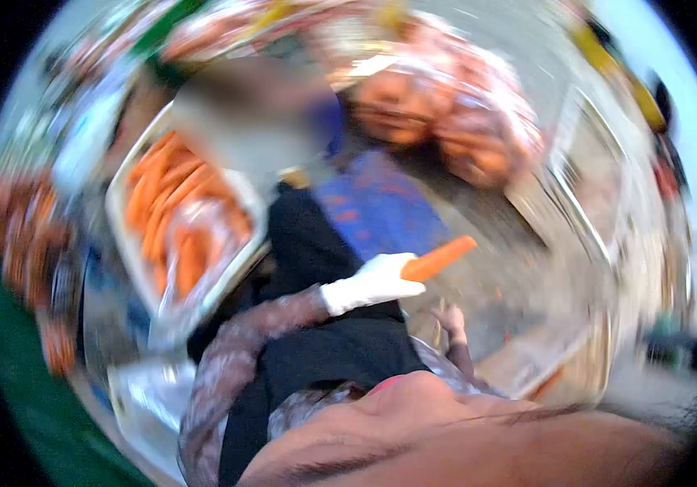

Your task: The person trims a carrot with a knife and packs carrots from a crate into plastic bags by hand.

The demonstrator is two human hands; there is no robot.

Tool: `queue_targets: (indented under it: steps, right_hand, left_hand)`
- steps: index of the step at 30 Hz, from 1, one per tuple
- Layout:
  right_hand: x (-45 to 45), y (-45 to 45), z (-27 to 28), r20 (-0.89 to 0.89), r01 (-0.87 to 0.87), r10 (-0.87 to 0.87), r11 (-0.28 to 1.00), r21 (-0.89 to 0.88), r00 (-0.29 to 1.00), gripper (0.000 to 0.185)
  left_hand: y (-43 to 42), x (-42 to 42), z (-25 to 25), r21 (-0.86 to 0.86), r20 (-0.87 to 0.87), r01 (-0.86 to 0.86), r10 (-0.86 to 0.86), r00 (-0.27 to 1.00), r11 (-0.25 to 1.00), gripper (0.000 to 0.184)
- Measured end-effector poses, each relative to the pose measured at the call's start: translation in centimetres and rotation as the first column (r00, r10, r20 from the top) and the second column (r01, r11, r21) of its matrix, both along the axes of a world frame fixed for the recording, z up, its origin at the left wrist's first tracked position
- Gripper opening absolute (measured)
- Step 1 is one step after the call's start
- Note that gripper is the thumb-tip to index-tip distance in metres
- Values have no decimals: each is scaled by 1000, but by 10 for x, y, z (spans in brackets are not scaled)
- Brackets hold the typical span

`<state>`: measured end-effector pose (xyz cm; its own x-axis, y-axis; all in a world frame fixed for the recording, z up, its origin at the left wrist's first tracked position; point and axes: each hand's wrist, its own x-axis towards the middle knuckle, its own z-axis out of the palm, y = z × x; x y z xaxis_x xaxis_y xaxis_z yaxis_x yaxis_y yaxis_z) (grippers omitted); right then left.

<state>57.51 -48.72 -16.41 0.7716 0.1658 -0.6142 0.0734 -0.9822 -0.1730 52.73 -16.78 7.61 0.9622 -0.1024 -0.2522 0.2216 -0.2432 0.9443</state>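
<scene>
Grey ground (507, 239) looks blurry around us. Our left hand (371, 284), in a white glove, reaches across our front and grips a carrot (446, 256) that sticks out past its fingers. Our bare right hand (450, 318) is nearby; we can't tell its grip.

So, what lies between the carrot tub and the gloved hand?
In the head view, the wearer's black clothing lies between the carrot tub and the gloved left hand.
</scene>
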Motion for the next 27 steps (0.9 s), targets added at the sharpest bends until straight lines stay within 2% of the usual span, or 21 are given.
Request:
queue_targets:
  steps: [1,2,3,4,5,7,8,9,10,12,13,14,16,18,19,21,23,24,25,26,27]
  right_hand:
    - [13,21,7,-105,256,-234,862,438,967,54]
    - [25,40,13,-351,511,-383,495,703,854,51]
    - [28,79,82,-517,524,-131,30,851,846,47]
    - [38,132,123,-689,678,-61,-135,723,723,44]
    - [29,169,162,-604,617,140,-271,739,784,39]
    - [37,230,212,-698,742,275,-106,662,662,34]
    - [39,254,219,-623,646,239,-26,763,745,31]
    - [36,278,225,-535,537,213,54,842,817,27]
    - [31,308,229,-547,557,271,45,829,792,20]
    - [-2,369,257,-609,673,401,-28,739,684,15]
    - [-22,397,275,-552,665,486,-84,742,678,15]
    - [-20,432,238,-488,719,634,-159,677,600,16]
    - [-75,482,262,-312,531,551,-297,794,774,17]
    - [-116,524,259,-117,354,630,-266,897,768,23]
    - [-134,545,234,-28,92,649,-65,994,761,23]
    - [-139,567,200,60,-252,840,92,963,539,20]
    - [-130,590,155,73,-294,817,121,948,572,15]
    - [-120,602,142,328,-479,720,7,878,611,19]
    - [-115,612,150,372,-510,638,38,860,674,22]
    - [-114,625,158,600,-710,553,-23,704,578,23]
    - [-114,643,170,795,-865,431,-63,498,427,24]
  left_hand:
    - [5,-4,-1,110,-3,-33,33,999,993,51]
    - [10,-9,0,171,29,-58,53,998,984,53]
    - [12,-14,1,211,26,-92,89,996,973,53]
    - [25,-24,4,237,54,-115,105,993,965,53]
    - [35,-35,7,258,90,-99,78,993,961,53]
    - [54,-58,26,427,256,-186,79,963,885,45]
    - [68,-73,46,419,477,-350,125,870,838,37]
    - [83,-91,84,253,613,-525,285,737,813,35]
    - [98,-109,108,-48,718,-541,406,566,840,43]
    - [120,-153,146,-587,661,-146,576,480,796,48]
    - [121,-170,160,-688,662,18,617,426,726,48]
    - [117,-183,172,-728,669,148,646,368,670,49]
    - [107,-198,183,-740,671,289,699,248,608,52]
    - [102,-209,183,-733,660,347,736,152,585,56]
    - [105,-217,179,-732,647,354,757,91,583,58]
    - [112,-232,175,-739,624,347,781,27,578,64]
    - [123,-251,164,-771,582,294,812,-36,565,71]
    - [130,-263,158,-790,565,241,822,-67,563,75]
    - [136,-274,150,-814,559,127,824,-98,567,79]
    - [150,-291,138,-819,573,-34,813,-101,573,60]
    - [166,-317,119,-703,637,-460,768,-69,542,43]
